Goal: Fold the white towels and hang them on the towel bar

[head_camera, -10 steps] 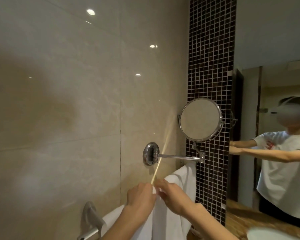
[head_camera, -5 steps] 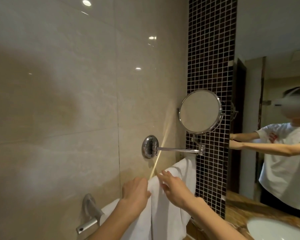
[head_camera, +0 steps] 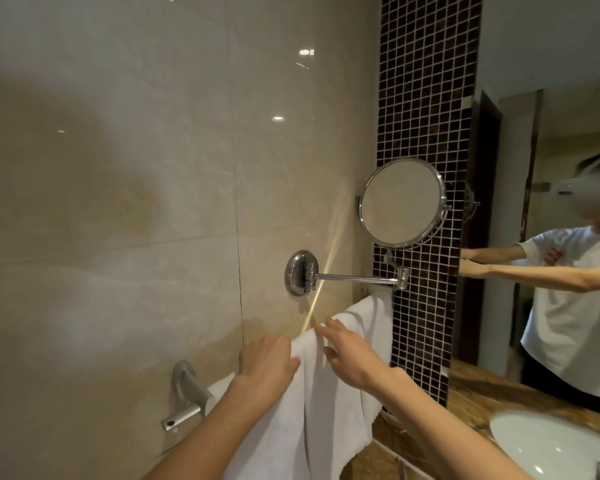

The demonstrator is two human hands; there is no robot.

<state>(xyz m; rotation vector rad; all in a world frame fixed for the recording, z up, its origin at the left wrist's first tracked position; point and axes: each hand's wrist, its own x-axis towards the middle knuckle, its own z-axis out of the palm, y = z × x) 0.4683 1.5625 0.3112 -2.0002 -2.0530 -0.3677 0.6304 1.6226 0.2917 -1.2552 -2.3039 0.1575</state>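
Two white towels hang side by side over a chrome towel bar (head_camera: 182, 415) on the beige tiled wall. The left towel (head_camera: 284, 420) and the right towel (head_camera: 364, 327) meet near the middle. My left hand (head_camera: 265, 363) rests on top of the left towel at the bar, fingers curled over its upper edge. My right hand (head_camera: 349, 353) lies on the right towel with fingers spread, touching the fabric near the gap between the two. Most of the bar is hidden under the towels.
A round chrome mirror (head_camera: 402, 202) on a swing arm (head_camera: 354, 278) juts from the wall just above the towels. A dark mosaic strip (head_camera: 426, 98) and a large wall mirror (head_camera: 551, 237) stand to the right. A white basin (head_camera: 548, 441) sits in the brown stone counter (head_camera: 475, 393).
My view has tilted down, so more of the towels, bar end and basin show. Both hands have moved slightly apart along the top of the towels.
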